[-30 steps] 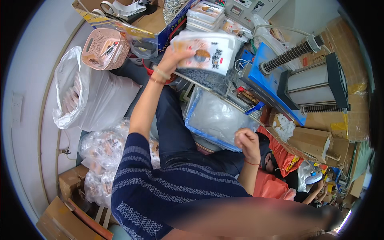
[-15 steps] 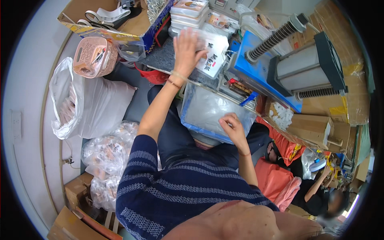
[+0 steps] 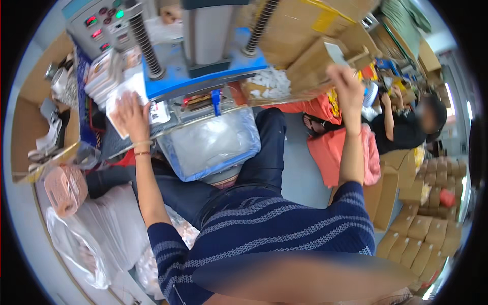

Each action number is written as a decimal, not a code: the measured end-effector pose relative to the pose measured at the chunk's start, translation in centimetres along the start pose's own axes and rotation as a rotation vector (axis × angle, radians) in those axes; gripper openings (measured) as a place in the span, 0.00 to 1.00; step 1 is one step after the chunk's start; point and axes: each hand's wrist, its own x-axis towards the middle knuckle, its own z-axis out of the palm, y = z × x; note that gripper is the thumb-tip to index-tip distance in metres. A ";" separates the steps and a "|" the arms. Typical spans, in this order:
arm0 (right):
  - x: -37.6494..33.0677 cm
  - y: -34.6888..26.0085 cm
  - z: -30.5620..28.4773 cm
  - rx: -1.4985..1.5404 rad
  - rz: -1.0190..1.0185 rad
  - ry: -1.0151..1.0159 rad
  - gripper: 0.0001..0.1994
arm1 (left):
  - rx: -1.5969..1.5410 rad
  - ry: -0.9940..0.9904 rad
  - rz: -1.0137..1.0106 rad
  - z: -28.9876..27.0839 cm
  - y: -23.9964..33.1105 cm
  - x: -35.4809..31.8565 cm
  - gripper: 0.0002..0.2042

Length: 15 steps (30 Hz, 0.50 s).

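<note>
My left hand (image 3: 133, 114) lies flat, fingers spread, on white printed packets (image 3: 119, 104) at the left of the bench. Behind it rises a stack of white packets (image 3: 104, 68). My right hand (image 3: 348, 89) is raised on the right by an open cardboard box (image 3: 310, 61), its fingers curled together. A pale flat piece (image 3: 335, 53) shows just above those fingers; whether they grip it I cannot make out. Across my lap sits a tray lined with clear and blue plastic (image 3: 208, 142). Beyond it stands a press with a blue plate (image 3: 203, 71).
A cardboard compartment of white scraps (image 3: 269, 84) adjoins the press. Buttons and displays fill a control box (image 3: 104, 25). A pink basket (image 3: 65, 188) and white sack (image 3: 107, 229) stand left. Red-orange sacks (image 3: 340, 157), a co-worker in black (image 3: 406, 124) and stacked cartons (image 3: 422, 229) are at right.
The view has turned to the right. My right hand has gone from above the lap tray up and out to the cardboard box. My left hand stays on the printed packets.
</note>
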 end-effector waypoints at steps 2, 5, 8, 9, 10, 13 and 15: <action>3.3 2.0 -2.1 0.022 0.025 0.084 0.07 | 0.063 0.087 -0.039 -0.5 0.9 0.4 0.36; 6.2 6.2 -3.4 -0.232 -0.126 0.037 0.09 | 0.130 0.106 -0.201 -0.7 2.6 1.4 0.37; 8.3 12.0 -2.4 -0.514 -0.288 -0.217 0.12 | 0.112 0.071 -0.217 -0.5 1.6 1.3 0.36; 8.5 12.3 -2.2 -0.537 -0.276 -0.226 0.13 | 0.037 0.093 -0.194 -0.4 1.1 1.0 0.35; 8.6 11.8 -2.2 -0.557 -0.261 -0.238 0.14 | 0.013 0.123 -0.163 -0.5 0.8 0.8 0.33; 8.3 10.3 -2.6 -0.626 -0.147 -0.183 0.13 | -0.006 0.143 -0.156 -0.1 1.2 1.0 0.32; 7.1 7.2 -2.6 -0.755 -0.295 0.093 0.14 | -0.010 0.132 -0.165 0.0 1.3 0.8 0.32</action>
